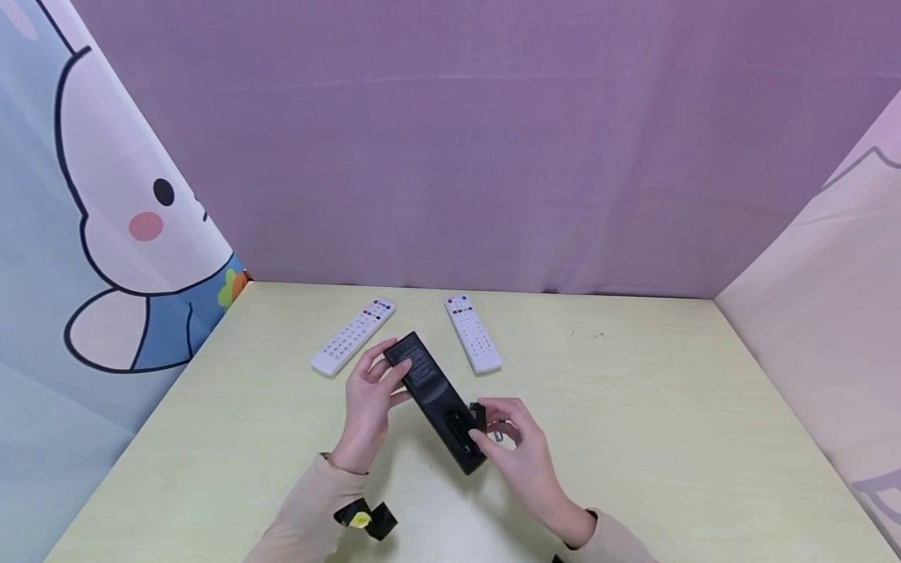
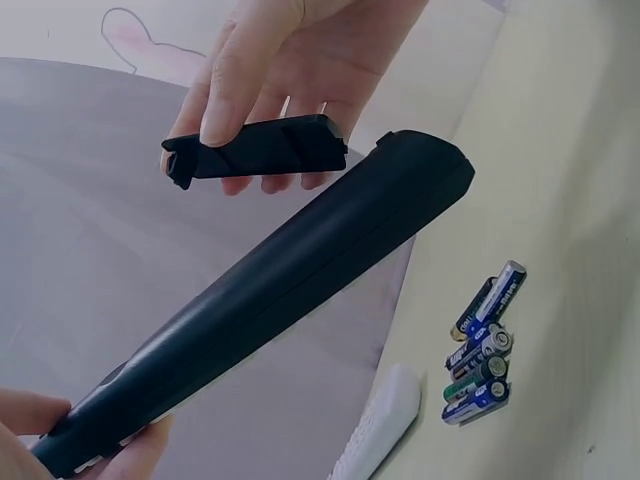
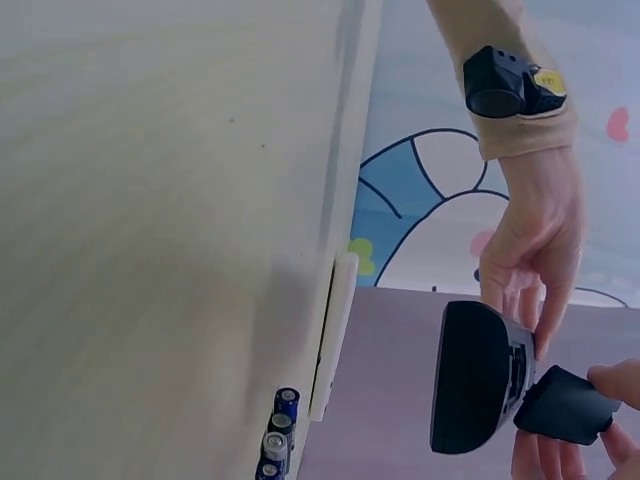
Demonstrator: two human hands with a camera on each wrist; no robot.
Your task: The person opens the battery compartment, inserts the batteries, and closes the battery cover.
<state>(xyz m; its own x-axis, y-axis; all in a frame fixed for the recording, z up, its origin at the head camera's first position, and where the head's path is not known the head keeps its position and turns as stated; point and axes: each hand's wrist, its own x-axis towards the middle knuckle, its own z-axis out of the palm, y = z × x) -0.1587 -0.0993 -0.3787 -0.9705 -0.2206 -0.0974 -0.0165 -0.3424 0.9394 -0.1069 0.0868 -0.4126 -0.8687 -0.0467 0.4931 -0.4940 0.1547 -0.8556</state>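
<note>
My left hand (image 1: 367, 407) grips a black remote control (image 1: 435, 392) near its upper end, holding it tilted above the table with its labelled back facing up. The battery compartment (image 1: 461, 428) at the lower end is uncovered; whether a battery lies inside I cannot tell. Between the thumb and fingers of my right hand (image 1: 519, 453) is the black battery cover (image 2: 265, 150), held beside the remote's lower end. In the left wrist view a small gap shows between cover and remote. Several loose AA-type batteries (image 2: 482, 365) lie on the table, mostly hidden behind my right hand in the head view.
Two white remote controls lie on the table (image 1: 633, 407) beyond my hands, one at the left (image 1: 354, 336) and one at the right (image 1: 473, 334). A purple curtain (image 1: 450, 148) hangs behind the table, and printed cloths (image 1: 42, 281) flank it.
</note>
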